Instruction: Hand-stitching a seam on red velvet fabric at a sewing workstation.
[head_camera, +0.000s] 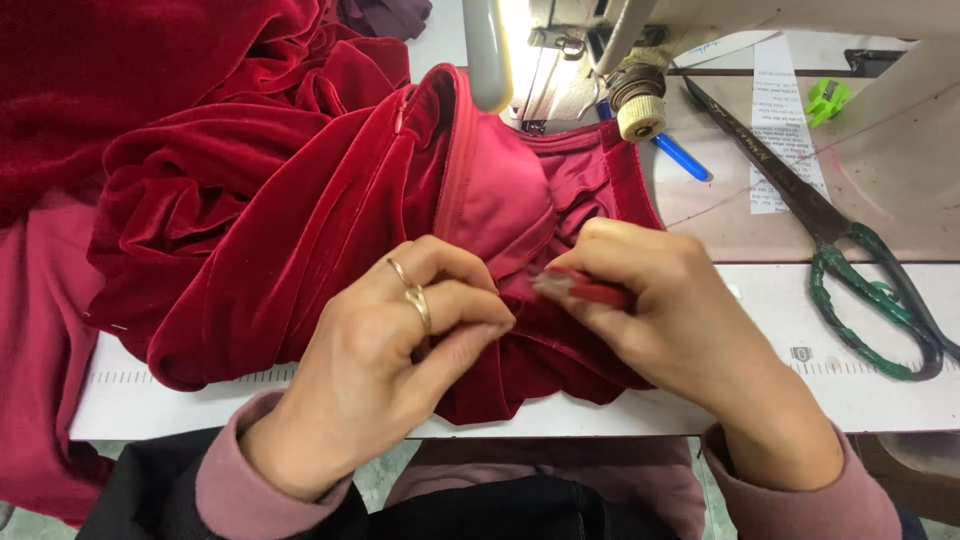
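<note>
A red velvet garment (250, 200) with a satin lining and a zipper lies bunched on the white sewing table (860, 390). My left hand (390, 350), wearing rings, pinches a fold of the red fabric near the table's front edge. My right hand (680, 320) grips a small red tool (585, 290), its tip pointing left at the fabric seam between both hands. The two hands are close together, almost touching over the cloth.
A sewing machine head (560, 60) stands at the back centre. Large scissors with green handles (850, 260) lie on the right. A blue pen (680, 155), a paper strip (780, 110) and a small green object (826, 98) sit behind them.
</note>
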